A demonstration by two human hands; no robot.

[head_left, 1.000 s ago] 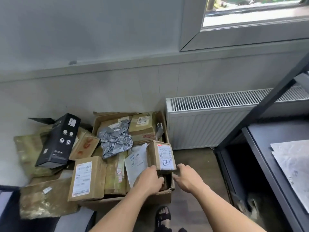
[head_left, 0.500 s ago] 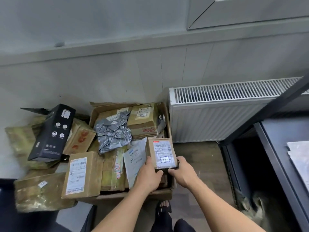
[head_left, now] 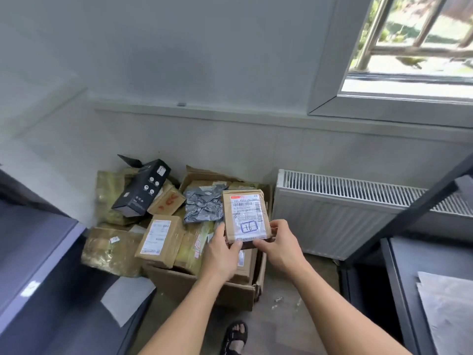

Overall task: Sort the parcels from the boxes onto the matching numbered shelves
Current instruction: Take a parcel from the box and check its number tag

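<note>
**Holding up a parcel marked 16 over the open carton**

A person is holding a small brown parcel [head_left: 245, 213] in both hands, just above the near right corner of the open cardboard carton [head_left: 204, 288], at twelve o'clock from the body. The left hand [head_left: 222, 253] is pinching the parcel's lower left corner, with the thumb on the label and the fingers curled beneath. The right hand [head_left: 279, 244] is pinching the lower right edge the same way. The label is facing up and showing a handwritten 16 in a blue frame, so the person is probably reading it before choosing a shelf.

Both grips are sitting on one short end, leaving the far end unsupported. A quick turn could be tipping the parcel out from under the thumbs and back among the grey poly mailer [head_left: 203, 204] and the other labelled parcel [head_left: 160, 238]. The number is scrawled, so a misreading could be sending it to the wrong shelf. No shelf numbers are showing.

Room is running tight. A dark shelf edge [head_left: 43, 254] is closing in at nine o'clock, and another shelf [head_left: 409, 254] with a slanted black upright [head_left: 414, 208] is standing at three. The radiator [head_left: 345, 216] is blocking two o'clock. Bare floor is lying open only at five o'clock, beside the sandalled foot [head_left: 236, 334], so a wide elbow swing is risking the upright.
</note>
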